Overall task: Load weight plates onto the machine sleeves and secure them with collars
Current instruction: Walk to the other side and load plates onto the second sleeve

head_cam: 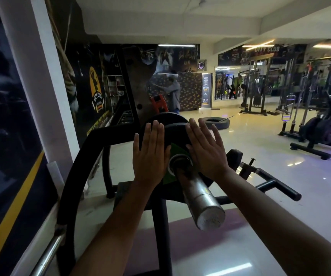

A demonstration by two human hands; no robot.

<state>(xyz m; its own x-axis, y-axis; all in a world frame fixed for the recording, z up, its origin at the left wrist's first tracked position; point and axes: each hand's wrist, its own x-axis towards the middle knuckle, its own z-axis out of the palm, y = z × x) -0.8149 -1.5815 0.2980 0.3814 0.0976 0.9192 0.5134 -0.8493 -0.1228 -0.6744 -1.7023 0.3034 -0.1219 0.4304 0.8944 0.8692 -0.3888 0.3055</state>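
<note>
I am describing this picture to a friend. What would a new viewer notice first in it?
First, the two open hands in the centre, the left hand and the right hand, pressed flat on a black weight plate. Next, the steel sleeve pointing from the plate's hole toward the camera, no collar on it. Farther right, a tyre lies on the shiny floor.

I can read "CITY CLUB" on the yellow crest [96, 90] painted on the dark wall to my left, and again in pale letters on the black banner [266, 49] over the far mirrors. The standing poster [206, 90] by the doorway has print too small to read.
</note>
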